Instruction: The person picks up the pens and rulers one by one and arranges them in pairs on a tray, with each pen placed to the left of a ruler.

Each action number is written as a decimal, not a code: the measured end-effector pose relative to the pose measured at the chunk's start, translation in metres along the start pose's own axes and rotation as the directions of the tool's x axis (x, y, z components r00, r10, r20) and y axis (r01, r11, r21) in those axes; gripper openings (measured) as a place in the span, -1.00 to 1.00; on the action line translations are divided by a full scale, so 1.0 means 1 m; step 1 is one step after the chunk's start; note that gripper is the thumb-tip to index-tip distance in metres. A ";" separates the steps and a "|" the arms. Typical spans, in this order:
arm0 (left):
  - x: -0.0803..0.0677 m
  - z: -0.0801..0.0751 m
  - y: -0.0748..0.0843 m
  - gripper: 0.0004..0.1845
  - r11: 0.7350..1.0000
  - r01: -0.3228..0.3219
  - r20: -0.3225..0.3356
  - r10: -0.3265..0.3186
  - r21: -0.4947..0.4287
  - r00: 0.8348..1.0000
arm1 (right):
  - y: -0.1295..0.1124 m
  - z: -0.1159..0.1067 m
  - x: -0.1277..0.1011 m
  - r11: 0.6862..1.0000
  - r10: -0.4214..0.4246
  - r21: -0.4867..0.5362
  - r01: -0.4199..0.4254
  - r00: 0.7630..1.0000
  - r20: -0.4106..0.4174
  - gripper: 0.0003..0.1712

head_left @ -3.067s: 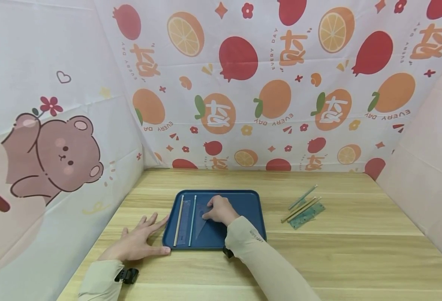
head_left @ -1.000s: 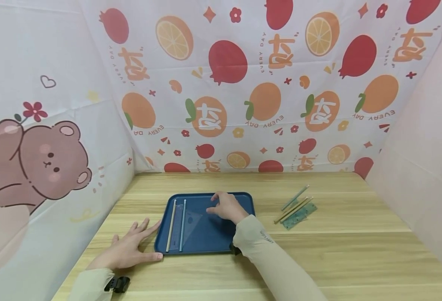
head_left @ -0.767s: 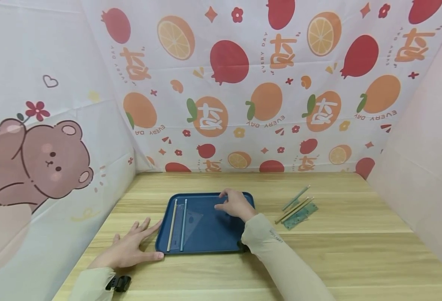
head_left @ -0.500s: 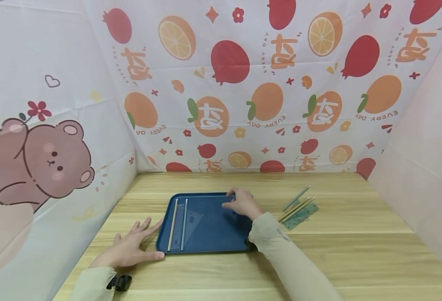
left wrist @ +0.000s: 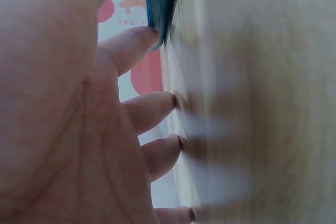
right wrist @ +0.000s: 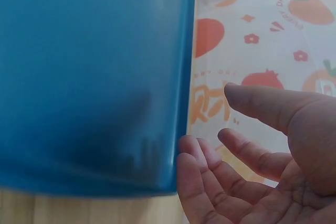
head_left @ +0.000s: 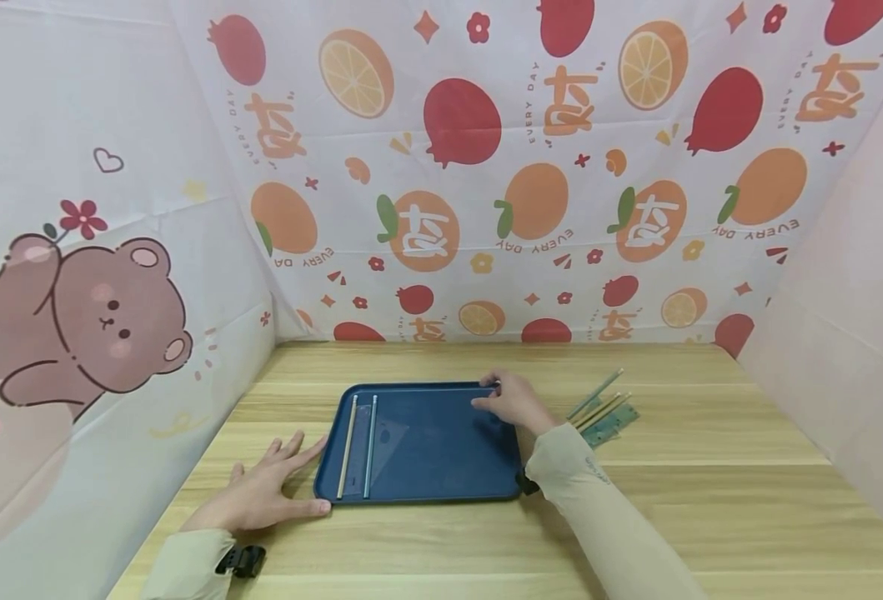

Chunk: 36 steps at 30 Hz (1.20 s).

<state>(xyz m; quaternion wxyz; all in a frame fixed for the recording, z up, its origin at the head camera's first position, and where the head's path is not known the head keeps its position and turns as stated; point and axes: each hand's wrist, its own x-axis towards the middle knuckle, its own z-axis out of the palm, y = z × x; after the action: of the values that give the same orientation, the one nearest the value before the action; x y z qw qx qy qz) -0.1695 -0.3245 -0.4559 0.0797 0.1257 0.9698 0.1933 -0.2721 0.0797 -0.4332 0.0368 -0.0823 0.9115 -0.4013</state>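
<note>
A dark blue tray point(head_left: 449, 454) lies on the table. Along its left side sit a yellowish pencil point(head_left: 347, 448), a clear ruler point(head_left: 359, 454), a blue-green pencil point(head_left: 370, 448) and a clear set square point(head_left: 388, 443). My left hand point(head_left: 261, 493) rests on the table with fingers spread, index fingertip and thumb at the tray's left rim; in the left wrist view a fingertip touches the tray edge point(left wrist: 161, 3). Holding nothing, my right hand point(head_left: 516, 402) hovers over the tray's far right corner, its fingers loosely bent, also in the right wrist view.
Right of the tray lies a loose pile: a green ruler point(head_left: 615, 425), yellowish pencils point(head_left: 603, 410) and a blue-green pencil point(head_left: 595, 393). My right forearm partly overlaps it. A fruit-print cloth point(head_left: 456, 292) hangs behind the wooden table point(head_left: 711, 483).
My right hand has let go of the set square, leaving it beside the blue-green pencil, and has moved right across the tray to its far right corner. The left hand stays at the rim.
</note>
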 end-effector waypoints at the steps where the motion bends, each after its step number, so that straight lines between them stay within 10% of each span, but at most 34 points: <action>1: 0.000 0.000 0.000 0.18 1.000 0.000 0.001 0.000 0.001 1.000 | 0.002 -0.001 0.000 1.000 0.007 0.006 -0.007 1.000 -0.001 -0.55; 36: 0.001 -0.001 0.002 0.17 1.000 0.004 0.009 -0.004 -0.031 1.000 | 0.056 -0.054 -0.027 0.991 0.102 0.093 -0.098 0.994 -0.046 -0.41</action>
<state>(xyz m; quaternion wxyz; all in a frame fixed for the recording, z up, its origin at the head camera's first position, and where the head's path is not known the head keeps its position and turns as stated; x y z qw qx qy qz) -0.1699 -0.3233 -0.4543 0.0862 0.1235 0.9666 0.2075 -0.2598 0.1610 -0.4374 0.0374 -0.0246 0.8960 -0.4419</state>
